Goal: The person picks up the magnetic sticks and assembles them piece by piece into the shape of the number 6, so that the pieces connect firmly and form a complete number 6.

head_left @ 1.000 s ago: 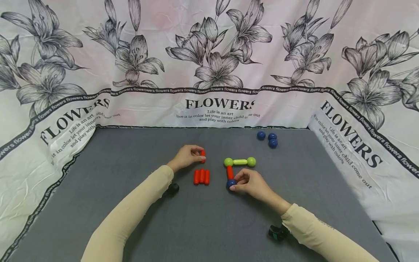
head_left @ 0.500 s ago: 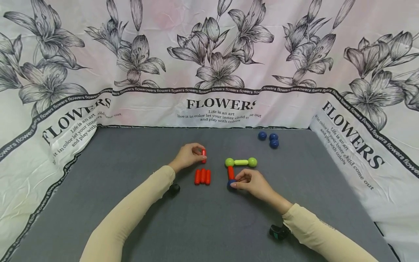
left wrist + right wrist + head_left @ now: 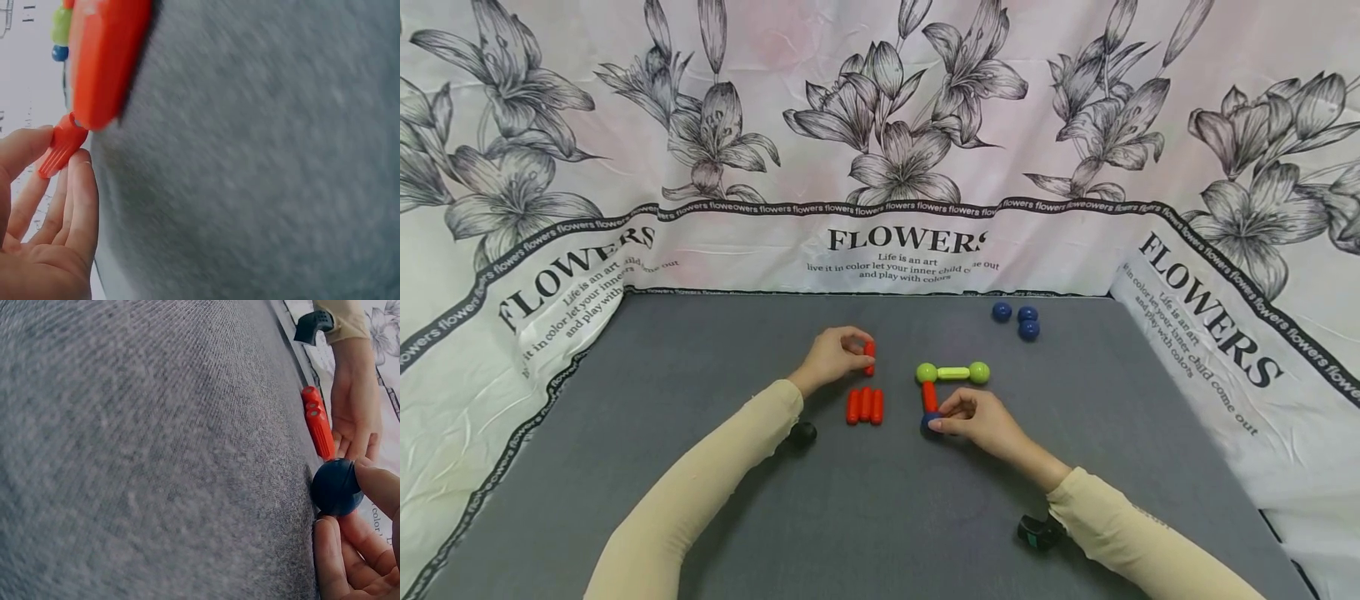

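Between thumb and fingers my left hand (image 3: 835, 360) pinches a red rod (image 3: 869, 358), ribbed along its side in the left wrist view. Just nearer me, several red rods (image 3: 865, 407) lie side by side. My right hand (image 3: 981, 418) pinches a dark blue ball (image 3: 337, 486) at the near end of another red rod (image 3: 930, 397). That rod's far end meets a green ball (image 3: 927, 372). From there a light green rod (image 3: 954, 373) runs right to a second green ball (image 3: 979, 372), making a corner shape on the table.
Three blue balls (image 3: 1028, 330) sit at the back right of the grey table (image 3: 880, 517). A flower-printed cloth (image 3: 737, 250) hangs along the back and sides. Each wrist carries a black camera (image 3: 1037, 532).
The left hand has risen very slightly in the head view with its red rod. The right hand's fingers have shifted a little over the blue ball, covering more of it.
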The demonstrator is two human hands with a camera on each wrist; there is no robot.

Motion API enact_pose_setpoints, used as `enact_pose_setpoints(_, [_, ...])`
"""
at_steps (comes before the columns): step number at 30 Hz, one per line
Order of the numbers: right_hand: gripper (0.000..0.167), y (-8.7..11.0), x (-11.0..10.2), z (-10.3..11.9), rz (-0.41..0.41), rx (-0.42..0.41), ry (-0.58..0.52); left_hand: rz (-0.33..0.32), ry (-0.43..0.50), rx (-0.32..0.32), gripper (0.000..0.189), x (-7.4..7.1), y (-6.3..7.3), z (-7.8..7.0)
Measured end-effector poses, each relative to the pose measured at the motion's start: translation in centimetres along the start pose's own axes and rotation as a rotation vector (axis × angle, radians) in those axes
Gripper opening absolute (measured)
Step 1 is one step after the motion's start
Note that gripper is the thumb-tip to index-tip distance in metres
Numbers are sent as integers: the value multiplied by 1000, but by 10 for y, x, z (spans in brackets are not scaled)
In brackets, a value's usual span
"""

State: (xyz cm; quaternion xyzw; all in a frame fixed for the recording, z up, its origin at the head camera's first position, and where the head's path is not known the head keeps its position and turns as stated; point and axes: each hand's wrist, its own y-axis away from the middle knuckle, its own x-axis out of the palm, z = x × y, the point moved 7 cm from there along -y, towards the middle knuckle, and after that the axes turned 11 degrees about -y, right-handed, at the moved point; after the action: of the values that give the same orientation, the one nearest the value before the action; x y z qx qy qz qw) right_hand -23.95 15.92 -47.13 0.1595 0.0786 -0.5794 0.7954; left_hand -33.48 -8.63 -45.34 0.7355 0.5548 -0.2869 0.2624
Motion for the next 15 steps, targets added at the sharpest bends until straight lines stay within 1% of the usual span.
enact_pose_setpoints(3, [32, 0, 0, -1, 1, 1, -3, 3, 39, 12, 34, 1, 2, -6])
enact_pose_setpoints(6, [32, 0, 0, 0, 0, -3, -6, 14, 94, 22, 35, 4, 7, -15])
enact_pose_setpoints(12, [32, 0, 1, 0, 7, -8, -19, 70, 225, 19, 36, 13, 27, -40])
enact_pose_setpoints(15, [32, 0, 2, 0, 12, -11, -34, 103, 251, 31, 35, 19, 38, -53])
